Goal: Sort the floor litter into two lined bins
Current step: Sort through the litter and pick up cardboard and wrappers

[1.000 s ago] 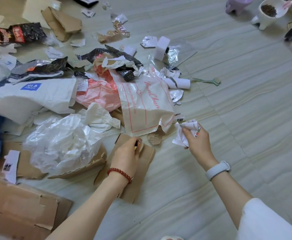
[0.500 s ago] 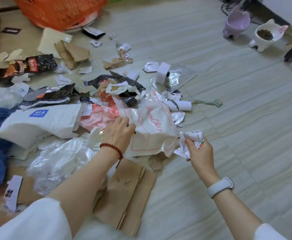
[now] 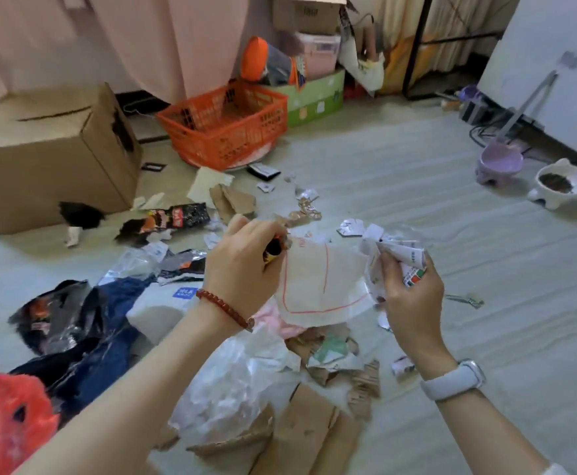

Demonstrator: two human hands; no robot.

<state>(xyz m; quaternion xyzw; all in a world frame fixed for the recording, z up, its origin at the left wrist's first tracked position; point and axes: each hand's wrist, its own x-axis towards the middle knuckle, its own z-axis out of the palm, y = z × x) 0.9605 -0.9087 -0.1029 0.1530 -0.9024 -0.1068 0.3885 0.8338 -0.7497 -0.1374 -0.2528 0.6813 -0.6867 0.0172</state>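
While the left hand point(image 3: 242, 265) pinches the top edge of a white bag point(image 3: 321, 282) with red lines, its fingers closed on that edge and on a small dark scrap, the bag hangs clear above the litter, likely lifted so it can be carried off without dragging other pieces. Just beside it, the right hand point(image 3: 407, 289) has its fingers curled shut round a wad of crumpled paper point(image 3: 396, 258), apparently gathering like with like before a trip to a bin.

Below and around both hands the rest of the litter lies on the floor point(image 3: 485, 303): clear plastic point(image 3: 232, 389), torn cardboard point(image 3: 307, 437), a dark snack wrapper point(image 3: 174, 217) and a blue bag point(image 3: 109, 323).

As for containers, an orange basket point(image 3: 225, 128) stands well beyond the pile, with something pale showing at its base; what it holds I cannot tell. A big carton point(image 3: 47, 156) sits to its left, closed on top. Two pet bowls point(image 3: 554, 186) stand at the right, one holding brown kibble. No lined bin can be made out for certain.
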